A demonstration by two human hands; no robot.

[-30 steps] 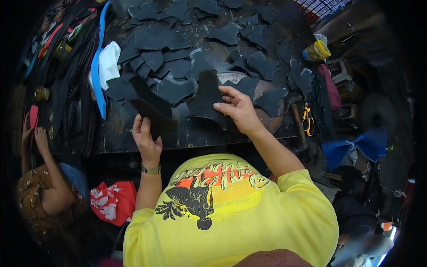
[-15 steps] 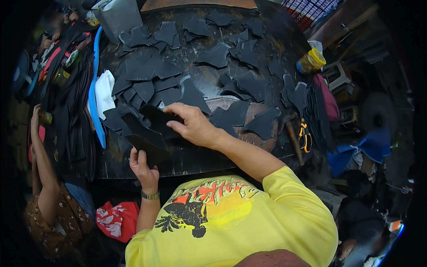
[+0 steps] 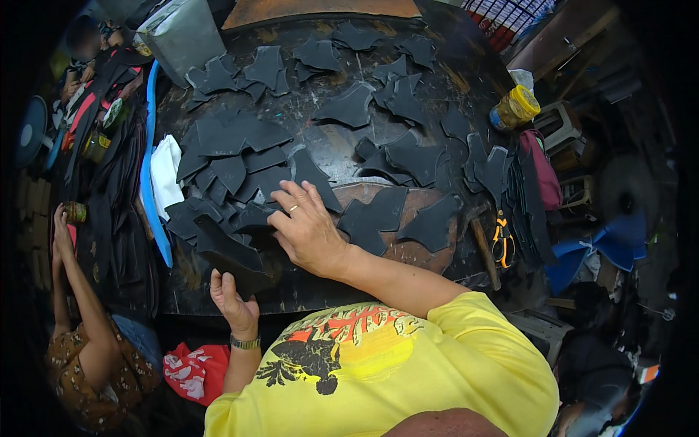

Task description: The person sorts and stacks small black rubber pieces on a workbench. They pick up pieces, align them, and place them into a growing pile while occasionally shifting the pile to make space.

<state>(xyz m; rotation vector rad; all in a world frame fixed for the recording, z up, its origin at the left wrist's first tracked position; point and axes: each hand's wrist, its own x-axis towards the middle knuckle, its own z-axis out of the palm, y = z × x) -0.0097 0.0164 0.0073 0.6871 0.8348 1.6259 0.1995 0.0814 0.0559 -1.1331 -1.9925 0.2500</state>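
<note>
The left hand point(image 3: 237, 309) pinches black, curve-edged flat sheet pieces point(image 3: 227, 246) at its 12 o'clock; a firm low grip should steady them. Whether the right hand point(image 3: 309, 227), past their 2 o'clock, grips anything I cannot tell.

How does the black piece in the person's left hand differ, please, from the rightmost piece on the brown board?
The held piece is tilted up in the left hand, while the board piece lies roughly flat on the brown board. The held piece is at the person's left; the board piece is farther right, with no hand touching it. Both are dark, thin sheets.
</note>
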